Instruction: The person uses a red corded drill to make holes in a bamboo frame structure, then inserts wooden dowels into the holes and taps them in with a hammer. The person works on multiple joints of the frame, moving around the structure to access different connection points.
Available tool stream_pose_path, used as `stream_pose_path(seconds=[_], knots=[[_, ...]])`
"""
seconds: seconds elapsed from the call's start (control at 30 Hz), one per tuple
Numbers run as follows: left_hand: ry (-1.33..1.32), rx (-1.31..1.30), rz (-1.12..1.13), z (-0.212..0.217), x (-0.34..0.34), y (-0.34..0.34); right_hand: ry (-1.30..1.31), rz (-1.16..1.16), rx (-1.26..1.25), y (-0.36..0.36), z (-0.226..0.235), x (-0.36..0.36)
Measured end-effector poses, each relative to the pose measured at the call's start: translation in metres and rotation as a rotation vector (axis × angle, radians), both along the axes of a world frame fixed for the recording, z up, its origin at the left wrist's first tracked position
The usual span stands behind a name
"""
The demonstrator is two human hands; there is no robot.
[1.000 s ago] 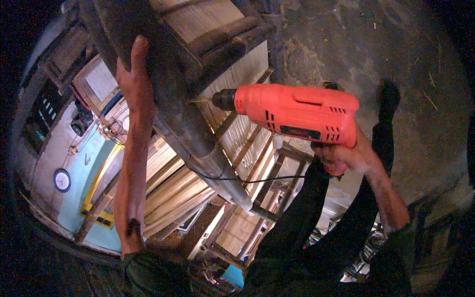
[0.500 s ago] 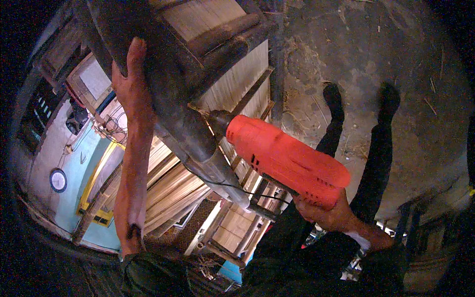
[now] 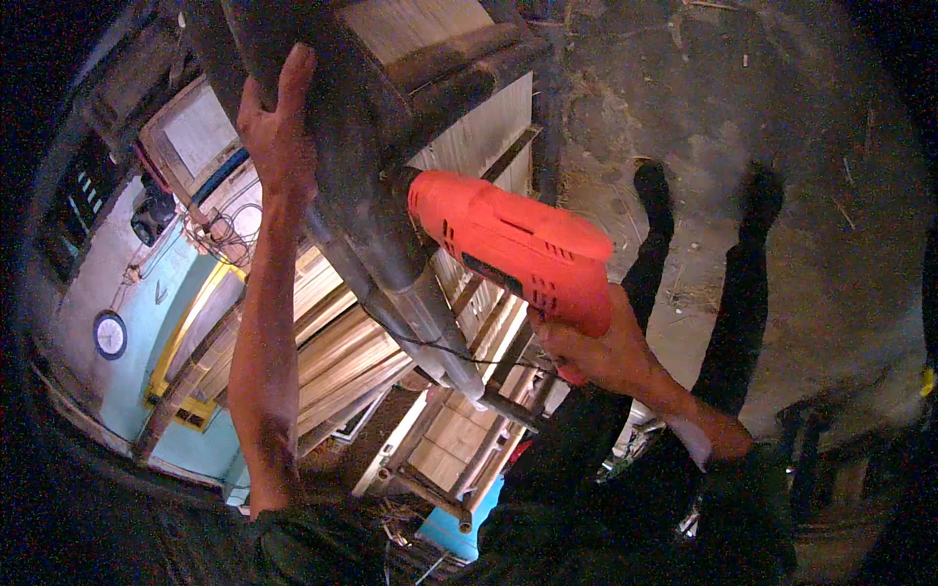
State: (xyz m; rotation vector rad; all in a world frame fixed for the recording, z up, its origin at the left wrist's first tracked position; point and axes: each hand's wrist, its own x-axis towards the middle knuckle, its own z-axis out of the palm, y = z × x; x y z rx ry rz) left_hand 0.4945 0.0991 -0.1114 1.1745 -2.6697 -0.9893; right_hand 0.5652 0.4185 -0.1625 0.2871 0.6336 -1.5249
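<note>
My right hand (image 3: pixel 596 347) grips the handle of a red power drill (image 3: pixel 508 244), whose front end is pressed against a dark metal pipe (image 3: pixel 391 264) of a frame; the bit is hidden. My left hand (image 3: pixel 278 127) is laid flat on the upper part of the same dark frame member, fingers spread over its edge, arm stretched out. A thin black cord (image 3: pixel 440 350) hangs from the drill across the pipe.
Stacked wooden slatted panels (image 3: pixel 342 352) lie behind the frame. A light blue wall with a round clock (image 3: pixel 109 334) shows at the left. Rough concrete floor (image 3: pixel 831 195) lies to the right, with my dark trouser legs and shoes (image 3: pixel 655 186) on it.
The drill has swung from pointing level to tilted, and moved left and up until its nose meets the pipe. My left hand has stayed on the frame.
</note>
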Motion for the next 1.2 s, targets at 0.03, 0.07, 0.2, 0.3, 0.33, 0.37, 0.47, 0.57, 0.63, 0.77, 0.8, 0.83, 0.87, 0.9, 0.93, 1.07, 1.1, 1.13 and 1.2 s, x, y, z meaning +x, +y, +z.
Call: stream_pose_path(seconds=[0.03,0.07,0.2,0.3,0.33,0.37,0.47,0.57,0.63,0.77,0.8,0.83,0.87,0.9,0.93,1.07,1.1,1.13,1.2], knots=[[-0.013,-0.01,-0.001,0.0,0.0,-0.002,-0.025,0.008,0.007,0.001,0.002,-0.001],[-0.031,-0.05,-0.003,0.0,0.001,-0.004,-0.063,0.013,0.021,0.001,0.004,0.001],[-0.063,-0.155,-0.054,0.0,0.0,-0.009,-0.11,0.071,0.054,0.016,-0.003,0.001],[-0.057,-0.126,-0.047,0.003,-0.003,-0.011,-0.05,-0.03,0.029,0.023,0.006,-0.008],[-0.056,-0.103,-0.032,0.003,-0.003,-0.013,-0.013,-0.051,0.07,0.024,0.012,-0.014],[-0.054,-0.17,-0.096,-0.002,-0.002,-0.02,0.041,0.025,0.058,0.028,0.012,-0.023],[-0.031,-0.109,-0.051,0.0,0.0,-0.02,-0.125,0.124,0.059,0.077,0.019,-0.02],[-0.122,-0.234,-0.08,0.009,-0.012,-0.008,-0.259,-0.054,0.257,0.103,0.051,-0.018],[-0.152,-0.295,-0.036,0.011,-0.012,-0.005,-0.208,-0.124,0.343,0.107,0.057,-0.002],[-0.186,-0.391,-0.068,-0.002,0.0,-0.028,-0.152,-0.229,0.55,0.112,0.07,0.018],[-0.215,-0.422,-0.019,-0.002,0.007,-0.036,-0.138,-0.204,0.623,0.123,0.069,0.031],[-0.231,-0.446,0.014,-0.004,0.011,-0.037,-0.117,-0.2,0.701,0.14,0.062,0.053],[-0.237,-0.261,0.067,0.009,-0.004,-0.014,-0.091,-0.208,0.799,0.15,0.06,0.067],[-0.242,-0.079,0.124,0.027,-0.019,0.01,-0.071,-0.274,0.837,0.15,0.066,0.071],[-0.102,-0.04,0.027,0.029,-0.016,0.01,-0.051,-0.332,0.855,0.15,0.072,0.074],[-0.1,-0.157,-0.027,0.042,0.002,0.002,-0.14,-0.366,0.79,0.187,0.065,0.116],[-0.144,-0.167,-0.048,0.045,0.003,0.0,-0.125,-0.362,0.822,0.181,0.075,0.126],[-0.026,-0.173,-0.018,0.049,0.007,0.015,-0.098,-0.372,0.872,0.173,0.091,0.131],[0.277,-0.912,0.205,0.009,0.025,0.038,0.007,-0.304,0.937,0.169,0.13,0.142]])
